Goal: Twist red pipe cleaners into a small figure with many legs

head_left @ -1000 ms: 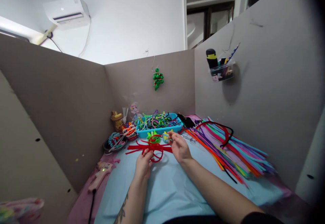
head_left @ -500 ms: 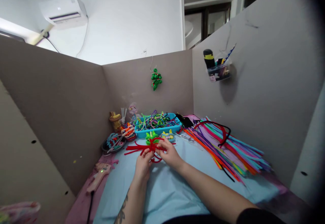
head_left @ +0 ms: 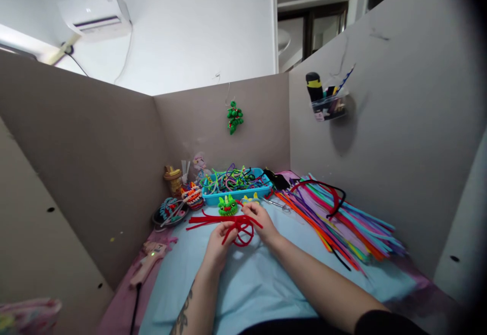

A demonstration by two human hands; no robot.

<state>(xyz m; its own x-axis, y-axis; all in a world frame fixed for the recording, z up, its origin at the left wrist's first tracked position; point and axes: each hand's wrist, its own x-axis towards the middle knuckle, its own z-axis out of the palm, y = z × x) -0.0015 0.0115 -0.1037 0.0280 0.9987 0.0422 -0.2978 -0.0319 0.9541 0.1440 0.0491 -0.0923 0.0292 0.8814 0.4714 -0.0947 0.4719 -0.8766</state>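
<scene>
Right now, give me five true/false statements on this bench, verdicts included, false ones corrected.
1. The left hand holds red fuzzy strips. True.
2. The multicolored bundle lies left of the red fuzzy strips. False: the multicolored bundle lies to their right.
3. A green ornament hangs against the back panel. True.
4. The pink tool shows a red light. False: the light on the pink tool is green.
5. The blue tray holds tangled colored strands. True.

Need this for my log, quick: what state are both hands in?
Left hand: closed, pinching the bundle of red pipe cleaners.
Right hand: closed, apparently pinching a red strand near its tip.
</scene>
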